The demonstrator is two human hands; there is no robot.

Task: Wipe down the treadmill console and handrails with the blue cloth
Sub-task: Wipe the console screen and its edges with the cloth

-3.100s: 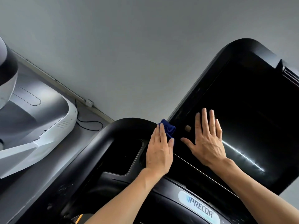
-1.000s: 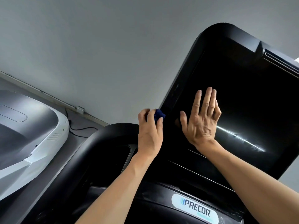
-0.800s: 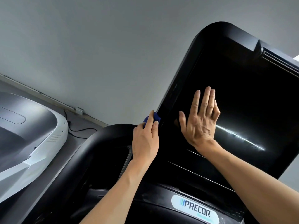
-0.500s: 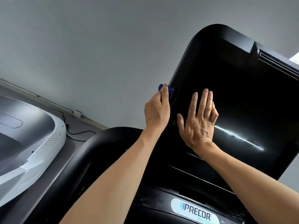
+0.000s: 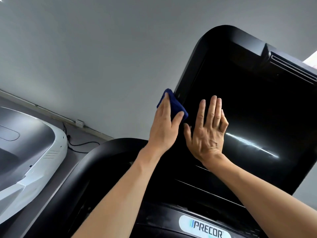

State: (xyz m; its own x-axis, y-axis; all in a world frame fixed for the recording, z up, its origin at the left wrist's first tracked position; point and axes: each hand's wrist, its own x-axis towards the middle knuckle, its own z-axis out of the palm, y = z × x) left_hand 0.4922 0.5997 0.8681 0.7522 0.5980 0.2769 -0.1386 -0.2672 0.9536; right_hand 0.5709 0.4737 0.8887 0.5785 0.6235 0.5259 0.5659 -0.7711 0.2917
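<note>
I am pinching the blue cloth [image 5: 173, 107] in my left hand [image 5: 165, 129] against the treadmill console [image 5: 257, 103] screen's left edge, right hand [image 5: 208, 133] flat and bracing; handrails apparently remain unwiped.

Blue cloth [image 5: 176, 107], black console [image 5: 248, 103], grey wall [image 5: 103, 57]

One word can be read: "PRECOR" in dark slanted capitals, with blue-green stripes before the P, on a pale oval badge [image 5: 205, 228] set in the black treadmill console [image 5: 257, 103] at its lower edge. Nothing else legible anywhere.
</note>
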